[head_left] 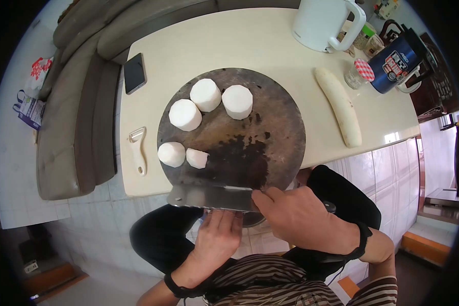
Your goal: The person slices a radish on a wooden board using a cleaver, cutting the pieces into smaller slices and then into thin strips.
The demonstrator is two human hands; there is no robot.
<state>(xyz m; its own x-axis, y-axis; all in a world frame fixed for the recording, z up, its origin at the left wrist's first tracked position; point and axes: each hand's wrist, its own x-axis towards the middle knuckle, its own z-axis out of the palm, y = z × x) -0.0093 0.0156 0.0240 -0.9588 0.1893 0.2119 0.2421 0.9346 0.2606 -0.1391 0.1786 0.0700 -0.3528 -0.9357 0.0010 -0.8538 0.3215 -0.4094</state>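
My right hand (298, 214) is closed around the handle of a cleaver (204, 196), whose broad blade is held over the near edge of a round, dark chopping board (280, 137). My left hand (219, 232) is just below the blade, fingers stretched out side by side toward its lower edge; the fingertips are partly hidden. Several peeled white daikon chunks sit on the board: three upright thick pieces (205, 95) toward the back, a rounded end piece (172, 154) at the left, and a smaller cut piece (197, 158) beside it. Dark wet patches mark the board's middle.
A peeler (138, 151) and a phone (134, 73) lie on the table's left side. To the right are a whole daikon (338, 107), a checked-lid jar (358, 74), a blue flask (398, 61) and a white kettle (321, 25). A grey sofa (69, 122) stands beyond.
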